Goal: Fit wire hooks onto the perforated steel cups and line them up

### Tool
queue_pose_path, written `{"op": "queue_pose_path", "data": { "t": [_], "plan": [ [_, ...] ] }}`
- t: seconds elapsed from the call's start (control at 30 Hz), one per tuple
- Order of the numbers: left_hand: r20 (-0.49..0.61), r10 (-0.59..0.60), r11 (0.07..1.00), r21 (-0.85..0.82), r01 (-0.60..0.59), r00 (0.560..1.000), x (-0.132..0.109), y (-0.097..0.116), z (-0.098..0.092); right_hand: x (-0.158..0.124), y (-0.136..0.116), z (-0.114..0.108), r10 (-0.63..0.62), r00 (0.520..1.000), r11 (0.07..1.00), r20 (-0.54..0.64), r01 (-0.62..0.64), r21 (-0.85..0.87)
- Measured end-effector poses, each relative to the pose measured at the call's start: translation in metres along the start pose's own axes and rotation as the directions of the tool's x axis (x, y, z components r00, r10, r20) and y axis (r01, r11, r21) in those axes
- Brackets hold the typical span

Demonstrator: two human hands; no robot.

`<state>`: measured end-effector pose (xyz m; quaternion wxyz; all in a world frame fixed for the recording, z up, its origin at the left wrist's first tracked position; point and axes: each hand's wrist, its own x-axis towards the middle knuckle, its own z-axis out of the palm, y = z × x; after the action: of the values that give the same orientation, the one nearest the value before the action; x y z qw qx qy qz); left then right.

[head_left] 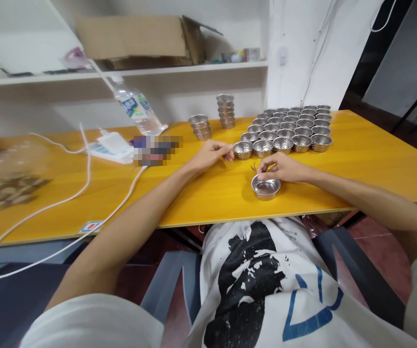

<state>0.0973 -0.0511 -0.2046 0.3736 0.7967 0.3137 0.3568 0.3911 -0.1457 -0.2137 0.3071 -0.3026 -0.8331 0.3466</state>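
My right hand pinches the rim of a shallow, perforated metal cup close to the table's front edge. The cup stands upright on the yellow table, its inside bare. Just behind the fingertips lies a small, thin, dark wire-like piece, partly hidden. My left hand is over the table with its fingers curled together, beside the leftmost front cup of the rows. Whether those fingers hold anything is hidden. Several matching cups stand upright in rows beyond my right hand.
Two stacks of cups, a short stack and a taller stack, stand at the back. A tilted plastic bottle, white cables and a bag of pale brown pieces are leftward. A cardboard box sits on the shelf.
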Motion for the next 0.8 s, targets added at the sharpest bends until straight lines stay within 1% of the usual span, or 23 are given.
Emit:
{"op": "queue_pose_path", "data": {
  "t": [0.07, 0.13, 0.17, 0.2, 0.23, 0.27, 0.3, 0.37, 0.43, 0.5, 0.6, 0.7, 0.8],
  "plan": [
    [0.002, -0.002, 1.000, 0.007, 0.002, 1.000, 0.000, -0.001, 0.000, 0.002, -0.002, -0.008, 0.009, 1.000, 0.998, 0.016, -0.008, -0.067],
    [0.004, 0.001, 1.000, 0.012, -0.001, 1.000, 0.000, -0.001, -0.001, 0.002, -0.007, -0.027, 0.006, 0.999, 0.989, 0.037, 0.000, -0.147],
    [0.004, 0.003, 1.000, 0.015, -0.003, 1.000, 0.000, -0.001, -0.002, 0.001, -0.009, -0.041, 0.002, 1.000, 0.981, 0.025, 0.003, -0.194],
    [0.007, 0.004, 1.000, 0.018, -0.004, 1.000, 0.000, -0.001, -0.002, -0.001, -0.012, -0.058, -0.007, 1.000, 0.970, -0.030, 0.000, -0.245],
    [0.011, 0.003, 1.000, 0.022, -0.003, 1.000, 0.000, 0.000, -0.002, -0.004, -0.013, -0.076, -0.013, 0.994, 0.949, -0.110, -0.022, -0.314],
    [0.016, 0.001, 1.000, 0.026, -0.001, 1.000, 0.000, 0.000, -0.003, -0.008, -0.012, -0.095, -0.014, 0.980, 0.917, -0.198, -0.066, -0.393],
    [0.019, 0.000, 1.000, 0.031, 0.000, 1.000, -0.001, 0.000, -0.003, -0.013, -0.010, -0.115, -0.006, 0.965, 0.876, -0.261, -0.121, -0.467],
    [0.024, -0.003, 0.999, 0.036, 0.002, 1.000, 0.000, 0.000, -0.003, -0.022, -0.002, -0.149, 0.061, 0.959, 0.795, -0.275, -0.213, -0.568],
    [0.027, -0.007, 0.999, 0.035, 0.006, 1.000, 0.000, -0.001, -0.002, -0.030, 0.010, -0.173, 0.151, 0.960, 0.746, -0.236, -0.268, -0.610],
    [0.035, -0.016, 0.999, 0.032, 0.015, 0.999, 0.000, -0.003, -0.002, -0.036, 0.021, -0.187, 0.223, 0.951, 0.717, -0.214, -0.308, -0.625],
    [0.040, -0.027, 0.999, 0.032, 0.026, 0.999, 0.000, -0.004, -0.001, -0.039, 0.032, -0.193, 0.257, 0.937, 0.679, -0.235, -0.349, -0.647],
    [0.033, -0.033, 0.999, 0.027, 0.032, 0.999, 0.001, -0.005, -0.001, -0.038, 0.033, -0.194, 0.285, 0.921, 0.632, -0.265, -0.388, -0.671],
    [0.039, -0.043, 0.999, 0.028, 0.042, 0.998, 0.001, -0.006, 0.000, -0.037, 0.025, -0.194, 0.374, 0.884, 0.584, -0.279, -0.459, -0.669]
  ]
}}
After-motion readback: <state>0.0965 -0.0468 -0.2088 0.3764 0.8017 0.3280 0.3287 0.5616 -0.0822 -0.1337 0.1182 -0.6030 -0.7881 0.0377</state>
